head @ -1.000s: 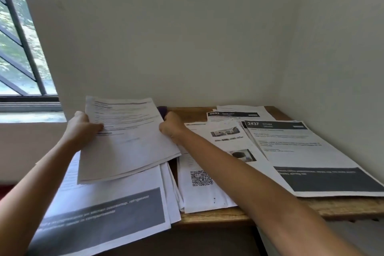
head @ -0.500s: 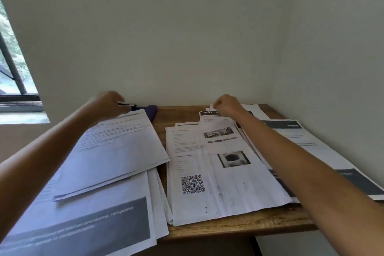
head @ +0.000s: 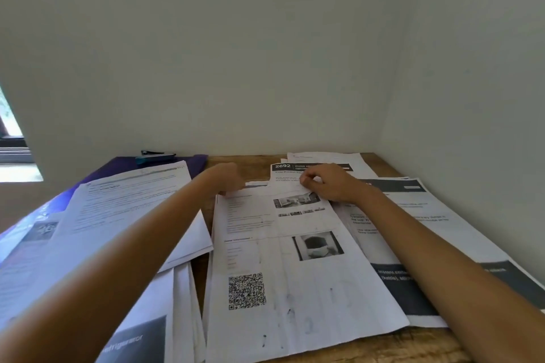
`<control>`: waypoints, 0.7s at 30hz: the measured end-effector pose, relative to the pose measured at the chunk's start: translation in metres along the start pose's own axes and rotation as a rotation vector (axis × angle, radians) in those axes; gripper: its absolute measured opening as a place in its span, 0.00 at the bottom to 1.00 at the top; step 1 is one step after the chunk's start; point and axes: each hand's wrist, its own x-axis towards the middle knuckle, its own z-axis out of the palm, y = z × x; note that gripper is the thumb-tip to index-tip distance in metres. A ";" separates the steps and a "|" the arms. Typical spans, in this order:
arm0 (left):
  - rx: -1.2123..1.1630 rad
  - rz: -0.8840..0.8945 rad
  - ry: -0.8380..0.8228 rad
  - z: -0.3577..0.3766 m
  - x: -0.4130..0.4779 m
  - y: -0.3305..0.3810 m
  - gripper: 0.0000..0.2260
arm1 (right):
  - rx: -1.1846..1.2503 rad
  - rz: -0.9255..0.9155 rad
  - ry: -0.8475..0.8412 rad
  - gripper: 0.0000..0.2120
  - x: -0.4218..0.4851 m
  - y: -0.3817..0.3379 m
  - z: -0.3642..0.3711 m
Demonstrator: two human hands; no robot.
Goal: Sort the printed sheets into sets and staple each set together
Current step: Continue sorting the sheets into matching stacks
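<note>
Paper again: leaves the text set [head: 124, 206] lying left of the QR sheet [head: 295, 289], reaches to its far edge. Pinches the photo sheet [head: 303, 215] on top with the right hand [head: 327, 183]; cannot tell the left hand [head: 227, 178] grip, blurred. Seemingly starts another set; stapler [head: 157, 155] behind, unused.

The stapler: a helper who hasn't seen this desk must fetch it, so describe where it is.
Find the wooden desk in the wall corner and follow its back edge leftward to the purple folder. The stapler sits on that folder, close by the wall. It alone is small, dark and teal among flat white sheets.
</note>
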 end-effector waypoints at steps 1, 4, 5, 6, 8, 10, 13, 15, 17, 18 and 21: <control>0.011 -0.002 -0.004 0.001 0.002 0.002 0.13 | -0.030 -0.003 -0.023 0.14 0.000 0.001 0.000; 0.013 -0.011 0.001 0.001 0.008 0.006 0.10 | -0.065 -0.002 -0.092 0.20 -0.001 0.001 -0.003; 0.002 -0.024 0.008 0.001 0.010 0.007 0.09 | -0.045 -0.014 -0.103 0.19 -0.001 0.003 -0.004; -0.007 -0.028 0.017 0.002 0.012 0.007 0.07 | -0.016 -0.024 -0.114 0.18 -0.002 0.003 -0.005; -0.030 -0.047 0.025 0.002 0.013 0.008 0.08 | 0.058 -0.037 -0.139 0.14 -0.003 0.004 -0.008; -0.060 -0.068 0.026 0.002 0.014 0.007 0.09 | 0.130 -0.037 -0.168 0.12 -0.004 0.003 -0.012; -0.108 -0.094 0.006 0.002 0.013 0.008 0.14 | 0.174 -0.028 -0.211 0.10 -0.006 0.001 -0.019; -0.137 -0.111 -0.010 0.003 0.012 0.011 0.19 | 0.178 -0.027 -0.252 0.09 -0.008 0.001 -0.020; -0.212 -0.134 -0.024 0.002 0.011 0.017 0.20 | 0.177 -0.028 -0.292 0.10 -0.009 0.003 -0.021; -0.257 -0.143 -0.040 0.002 0.010 0.020 0.20 | 0.181 -0.025 -0.306 0.10 -0.010 0.003 -0.022; -0.412 -0.188 -0.117 0.005 0.012 0.027 0.17 | 0.266 -0.002 -0.263 0.10 -0.014 0.008 -0.026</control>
